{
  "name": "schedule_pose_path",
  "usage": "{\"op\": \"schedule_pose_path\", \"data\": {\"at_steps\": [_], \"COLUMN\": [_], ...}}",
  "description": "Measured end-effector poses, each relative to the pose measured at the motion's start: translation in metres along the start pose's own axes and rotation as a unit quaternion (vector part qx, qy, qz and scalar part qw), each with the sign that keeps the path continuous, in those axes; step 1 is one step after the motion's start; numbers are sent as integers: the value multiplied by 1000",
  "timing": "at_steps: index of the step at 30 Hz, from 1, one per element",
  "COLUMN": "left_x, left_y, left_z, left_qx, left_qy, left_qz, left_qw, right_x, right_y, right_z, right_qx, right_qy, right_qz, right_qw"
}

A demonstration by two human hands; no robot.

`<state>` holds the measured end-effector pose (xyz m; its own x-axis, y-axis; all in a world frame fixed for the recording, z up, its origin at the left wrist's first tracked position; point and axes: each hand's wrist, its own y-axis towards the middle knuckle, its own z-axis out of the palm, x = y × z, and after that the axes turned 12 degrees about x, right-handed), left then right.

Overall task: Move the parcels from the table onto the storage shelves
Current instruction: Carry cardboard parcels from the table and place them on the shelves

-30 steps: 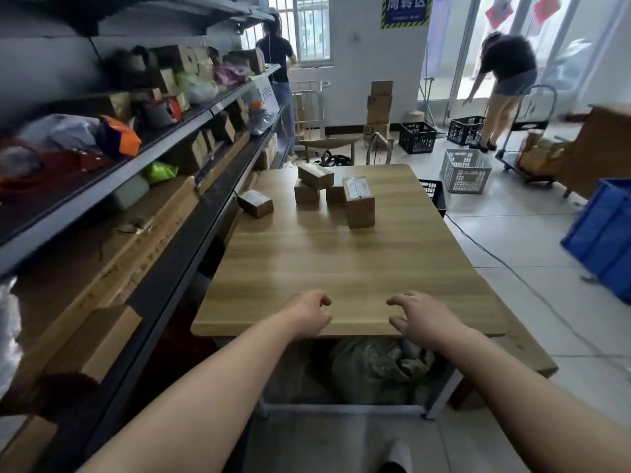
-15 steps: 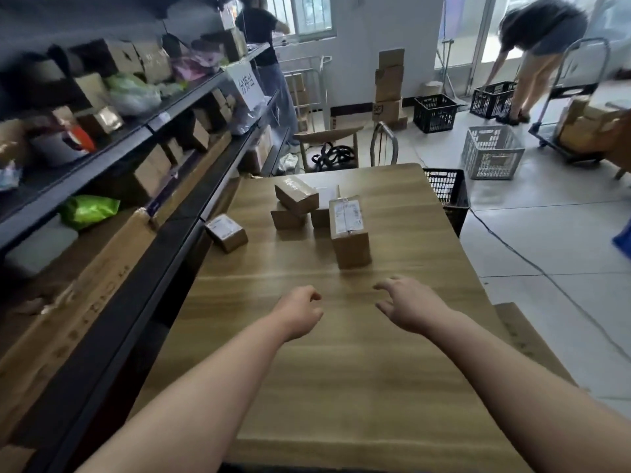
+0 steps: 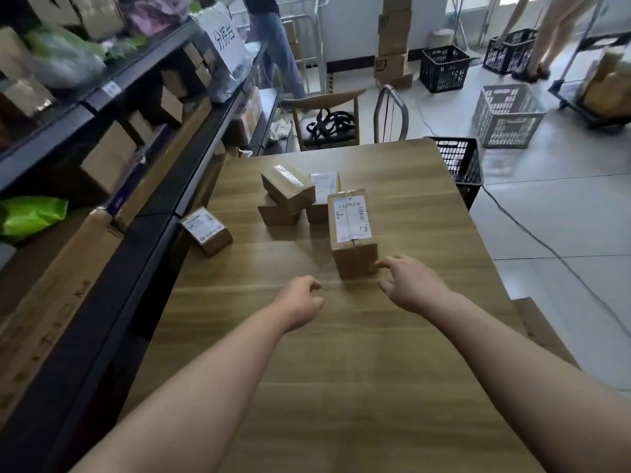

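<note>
Five parcels sit on my desk (image 3: 375, 387): the tall parcel (image 3: 353, 233) nearest, three clustered behind it, one small parcel (image 3: 206, 230) at the left edge beside the shelves (image 3: 143, 213). My right hand (image 3: 408, 285), fingers spread, touches the tall parcel's near corner; my left hand (image 3: 300, 300) is loosely curled, empty, over bare wood.

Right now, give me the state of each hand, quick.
Left hand: loosely curled, holding nothing.
Right hand: open, empty, fingertips at the tall brown cardboard parcel.
</note>
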<state>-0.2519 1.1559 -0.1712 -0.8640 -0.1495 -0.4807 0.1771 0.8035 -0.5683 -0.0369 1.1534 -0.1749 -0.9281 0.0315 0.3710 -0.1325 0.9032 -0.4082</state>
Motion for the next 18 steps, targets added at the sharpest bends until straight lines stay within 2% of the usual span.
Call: {"op": "schedule_pose_path", "data": {"at_steps": [7,11,18], "left_x": [5,17,34], "left_y": [45,63,90], "left_z": [-28,-41,-72], "left_qx": [6,5,-14], "left_qy": [-11,-13,-34], "left_qz": [23,24,12], "left_qw": [1000,1000,999], "right_x": [29,42,51], "right_y": [65,104,145], "right_z": [-9,-5,11], "right_qx": [-46,-42,-25], "right_qy": [46,15,34], "right_qz": [-9,46,130], "right_qw": [998,998,991]}}
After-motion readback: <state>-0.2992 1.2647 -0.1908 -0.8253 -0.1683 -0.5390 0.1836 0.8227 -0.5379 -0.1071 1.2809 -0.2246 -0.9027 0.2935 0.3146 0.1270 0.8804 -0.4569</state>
